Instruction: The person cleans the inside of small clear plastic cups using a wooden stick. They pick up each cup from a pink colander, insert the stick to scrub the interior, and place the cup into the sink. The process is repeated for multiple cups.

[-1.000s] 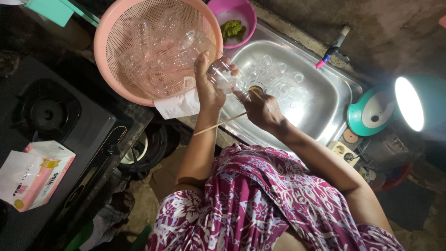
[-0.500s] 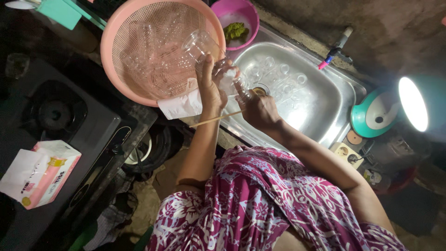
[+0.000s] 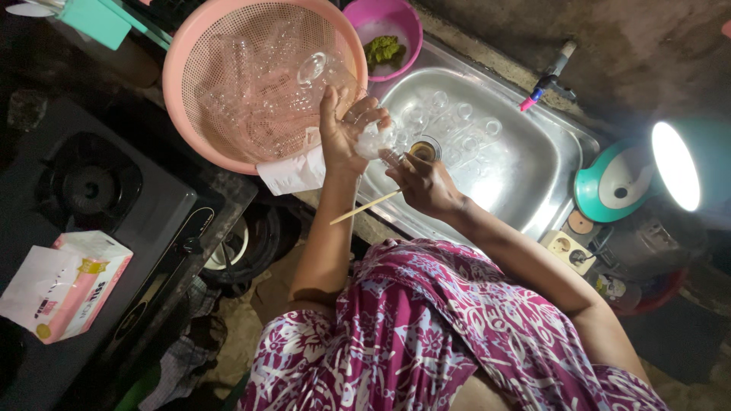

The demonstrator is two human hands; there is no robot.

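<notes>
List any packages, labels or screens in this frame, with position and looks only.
Tissue box: lower left, on the dark counter beside the stove; rectangular, pink and white with a small yellow mark, clear wrap at one end.
White label: hangs under the pink strainer, beside the left hand; pale sheet, print too small to tell.
No screens in view.

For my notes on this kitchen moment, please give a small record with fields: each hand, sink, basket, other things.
left hand: holds a small clear cup
right hand: holds a thin wooden stick at the cup
sink: steel, several clear cups in it
basket: pink, round, holds more clear cups
other things: pink bowl with green stuff, lit lamp, gas stove, tissue box
</notes>
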